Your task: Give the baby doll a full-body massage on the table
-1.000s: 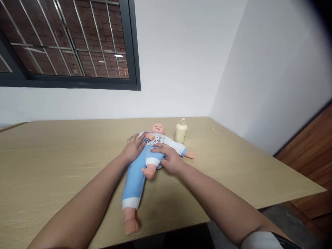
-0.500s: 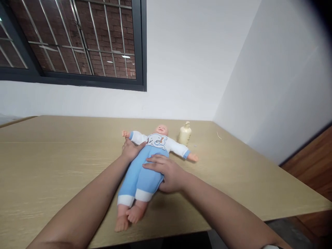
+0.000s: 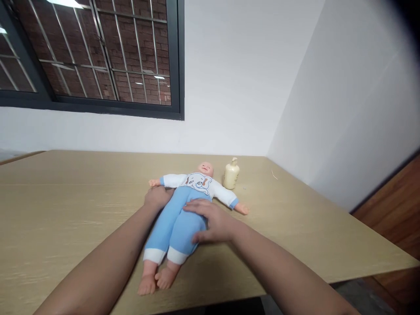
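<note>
Compared with a second ago, the doll's (image 3: pixel 173 216) arm on the left side has gone from folded over its chest to stretched out across the table (image 3: pixel 82 197), and its raised leg has come down beside the other. Since the half-second-old frame, the left hand (image 3: pixel 158 198) has dropped lower against the doll's side, and the thumb of the right hand (image 3: pixel 213 218) has come over onto the trouser leg.

From the left, a dark-framed window (image 3: pixel 177 65) shows metal bars (image 3: pixel 122 41) in front of a brick wall (image 3: pixel 160 48). Below it, the left hand sits just under the doll's outstretched arm, pressed to its side; its fingertips are hidden there, so I cannot tell whether it grips. The doll lies face up in the middle of the table, head toward the far side and bare feet toward the near edge, in a white top with an animal face and blue trousers. The right hand rests on its upper leg, fingers spread over the cloth and thumb apart. Past the doll's shoulder stands a cream pump bottle (image 3: pixel 231 176), upright, then a thin pale strip (image 3: pixel 274 175) on the table. Farthest right is a brown wooden panel (image 3: pixel 397 210).
</note>
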A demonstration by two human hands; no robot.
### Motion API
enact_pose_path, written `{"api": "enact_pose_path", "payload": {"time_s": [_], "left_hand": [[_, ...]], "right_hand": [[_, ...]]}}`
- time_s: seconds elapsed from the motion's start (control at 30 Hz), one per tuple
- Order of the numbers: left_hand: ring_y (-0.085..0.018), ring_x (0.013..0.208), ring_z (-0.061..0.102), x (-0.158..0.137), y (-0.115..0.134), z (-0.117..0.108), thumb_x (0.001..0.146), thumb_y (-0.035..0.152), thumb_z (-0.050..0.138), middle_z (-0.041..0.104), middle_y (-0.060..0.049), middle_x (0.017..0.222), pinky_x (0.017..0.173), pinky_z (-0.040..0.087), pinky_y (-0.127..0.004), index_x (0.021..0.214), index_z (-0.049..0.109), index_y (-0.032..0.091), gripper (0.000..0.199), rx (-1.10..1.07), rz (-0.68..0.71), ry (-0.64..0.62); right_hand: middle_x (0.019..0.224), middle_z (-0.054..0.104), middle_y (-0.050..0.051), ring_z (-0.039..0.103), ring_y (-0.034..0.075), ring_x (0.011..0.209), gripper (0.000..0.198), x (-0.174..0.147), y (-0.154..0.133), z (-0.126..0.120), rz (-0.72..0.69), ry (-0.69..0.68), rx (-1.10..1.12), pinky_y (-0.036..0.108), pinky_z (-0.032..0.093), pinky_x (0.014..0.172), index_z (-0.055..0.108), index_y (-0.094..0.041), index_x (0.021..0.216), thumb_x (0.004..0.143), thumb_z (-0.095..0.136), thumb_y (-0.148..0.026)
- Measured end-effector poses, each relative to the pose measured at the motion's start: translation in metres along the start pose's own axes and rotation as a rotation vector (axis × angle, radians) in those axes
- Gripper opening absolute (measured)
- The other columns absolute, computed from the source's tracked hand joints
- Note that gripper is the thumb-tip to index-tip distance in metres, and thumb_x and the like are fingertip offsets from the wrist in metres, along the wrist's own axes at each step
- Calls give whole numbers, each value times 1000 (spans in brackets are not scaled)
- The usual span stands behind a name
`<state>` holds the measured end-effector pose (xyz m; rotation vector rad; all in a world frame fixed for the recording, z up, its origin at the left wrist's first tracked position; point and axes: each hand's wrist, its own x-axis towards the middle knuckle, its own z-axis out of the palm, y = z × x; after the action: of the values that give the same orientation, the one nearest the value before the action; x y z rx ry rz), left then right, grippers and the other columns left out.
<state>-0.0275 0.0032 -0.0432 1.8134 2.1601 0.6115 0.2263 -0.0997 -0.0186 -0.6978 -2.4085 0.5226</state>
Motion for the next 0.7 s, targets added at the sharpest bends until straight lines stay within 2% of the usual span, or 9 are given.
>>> {"api": "enact_pose_path", "payload": {"time_s": [0.1,0.2,0.33,0.47,0.6,0.7], "left_hand": [[-36,95,67,-4,3,-4,82,60,48,72,-21,105,73,48,-40,97,73,14,55,43,-3,-34],[-33,87,67,-7,7,-5,84,59,43,73,-18,95,66,46,-37,84,74,18,52,106,42,-31],[-28,80,66,-9,10,-5,88,52,39,73,-13,83,59,42,-33,72,69,21,47,138,123,29],[-26,81,66,-10,14,-6,91,55,34,73,-9,81,62,42,-32,74,68,22,50,-6,143,73],[-29,101,65,-17,25,-9,89,64,37,75,-8,101,83,46,-35,88,72,22,55,-224,173,23],[-32,118,59,-28,34,-9,82,70,49,68,-9,125,96,44,-36,119,67,20,65,-396,250,-107]], "right_hand": [[120,67,6,61,22,109,45,2,12,2,146,218,50,36,46,96,64,-26,122,83,66,-48],[93,71,3,63,16,82,25,4,27,3,313,354,38,29,48,75,69,-22,95,88,59,-44],[69,64,-1,56,14,65,38,2,44,-2,542,358,-75,26,38,59,60,-20,73,88,54,-55],[65,63,3,53,17,61,56,-2,57,-8,721,296,-129,28,34,57,58,-21,66,85,46,-72],[65,63,7,55,20,64,60,-6,68,-4,724,269,-53,32,38,65,61,-21,62,82,47,-76],[76,68,8,61,25,77,56,-5,71,3,694,301,179,37,45,76,67,-20,78,82,50,-73]]}}
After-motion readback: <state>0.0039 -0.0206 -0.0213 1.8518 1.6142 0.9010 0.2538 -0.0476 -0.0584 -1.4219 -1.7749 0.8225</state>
